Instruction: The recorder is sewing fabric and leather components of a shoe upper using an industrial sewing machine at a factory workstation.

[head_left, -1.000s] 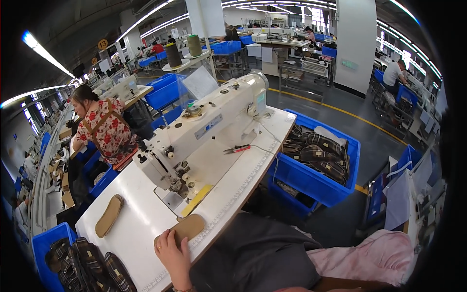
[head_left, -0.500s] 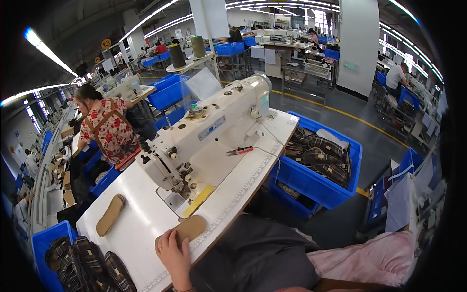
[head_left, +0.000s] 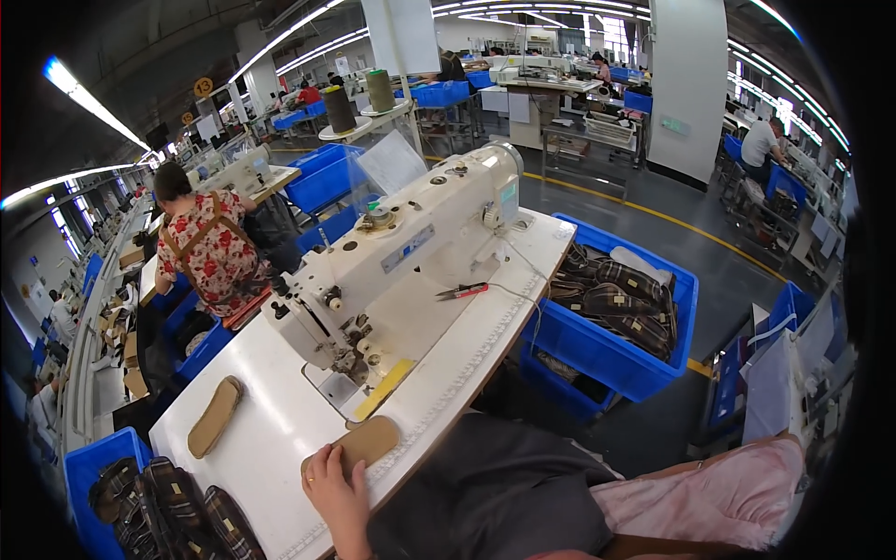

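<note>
My left hand (head_left: 335, 493) lies on the near end of a tan, sole-shaped piece (head_left: 373, 441) on the white sewing table. Its fingers rest over the piece, with the thumb apart from them. A second brown sole-shaped piece (head_left: 216, 416), with a darker edge, lies by itself further left. Just beyond my hand stands a white industrial sewing machine (head_left: 411, 252), with a yellow strip (head_left: 384, 390) beside its needle area. My right hand is not in view; pale pink fabric (head_left: 700, 495) shows at the lower right.
Red-handled thread snips (head_left: 463, 291) lie by the machine. A blue bin (head_left: 611, 350) of dark plaid slippers stands to the right, and another blue bin (head_left: 89, 495) holds similar ones at lower left. A co-worker (head_left: 210, 243) in a floral top sits at the left.
The co-worker at the left has turned the head away. My left hand stays on the tan piece, and the whole view has shifted slightly.
</note>
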### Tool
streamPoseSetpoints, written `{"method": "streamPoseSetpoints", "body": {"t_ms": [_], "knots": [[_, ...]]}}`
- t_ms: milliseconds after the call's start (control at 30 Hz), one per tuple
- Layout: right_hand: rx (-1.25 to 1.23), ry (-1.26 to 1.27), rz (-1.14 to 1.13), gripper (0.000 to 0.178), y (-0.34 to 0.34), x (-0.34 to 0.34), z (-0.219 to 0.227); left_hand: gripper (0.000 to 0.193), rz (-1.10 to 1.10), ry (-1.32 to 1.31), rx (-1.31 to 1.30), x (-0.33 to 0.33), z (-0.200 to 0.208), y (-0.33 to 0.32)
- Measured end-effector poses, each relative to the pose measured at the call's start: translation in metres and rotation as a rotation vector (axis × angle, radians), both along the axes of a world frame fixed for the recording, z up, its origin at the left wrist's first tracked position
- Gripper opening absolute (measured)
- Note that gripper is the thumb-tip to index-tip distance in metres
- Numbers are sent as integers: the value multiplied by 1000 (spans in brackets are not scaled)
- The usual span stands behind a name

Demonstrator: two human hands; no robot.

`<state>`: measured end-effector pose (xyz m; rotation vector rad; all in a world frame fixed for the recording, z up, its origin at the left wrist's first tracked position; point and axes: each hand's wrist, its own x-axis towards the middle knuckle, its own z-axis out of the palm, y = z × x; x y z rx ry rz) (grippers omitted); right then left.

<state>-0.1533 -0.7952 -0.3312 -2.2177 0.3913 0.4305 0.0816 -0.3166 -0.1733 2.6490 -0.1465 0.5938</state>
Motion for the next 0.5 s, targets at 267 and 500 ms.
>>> {"method": "streamPoseSetpoints", "body": {"t_ms": [267,500], "knots": [[79,71,57,30,-4,10,4,45,-5,25,1,0,1,-5],[107,124,-90,33,-20,-49,30,41,-95,-158,181,4,5,5]]}}
